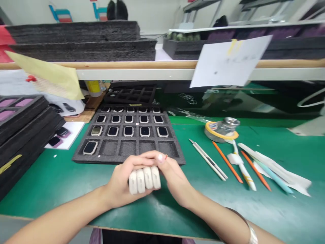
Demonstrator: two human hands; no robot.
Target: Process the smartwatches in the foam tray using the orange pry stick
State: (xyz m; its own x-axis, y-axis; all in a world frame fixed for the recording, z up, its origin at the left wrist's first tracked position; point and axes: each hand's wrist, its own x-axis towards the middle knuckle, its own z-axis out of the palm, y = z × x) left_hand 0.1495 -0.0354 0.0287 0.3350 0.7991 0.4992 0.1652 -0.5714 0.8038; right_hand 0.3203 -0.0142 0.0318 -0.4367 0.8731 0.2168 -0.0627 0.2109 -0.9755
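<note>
A row of several pale smartwatch cases (pixel 144 180), pressed side by side, is held just in front of the black foam tray (pixel 179 158). My left hand (pixel 118 188) is wrapped around the row from the left and below. From the right, my right hand (pixel 175 174) closes over the far side of the same row, its fingers meeting those of the left. The fingertips behind the cases are hidden. Smartwatches with dark screens fill the tray's back rows, and one watch (pixel 90 147) sits in the front-left pocket.
Right of the tray lie white tweezers (pixel 208 159), orange sticks (pixel 227 162), a taped white tool (pixel 243 166) and a teal pen-like tool (pixel 274 174). Behind them a metal-capped jar (pixel 228 125) stands in a tape roll (pixel 210 135). Stacked foam trays (pixel 27 135) rise at left; a shelf (pixel 137 74) crosses above.
</note>
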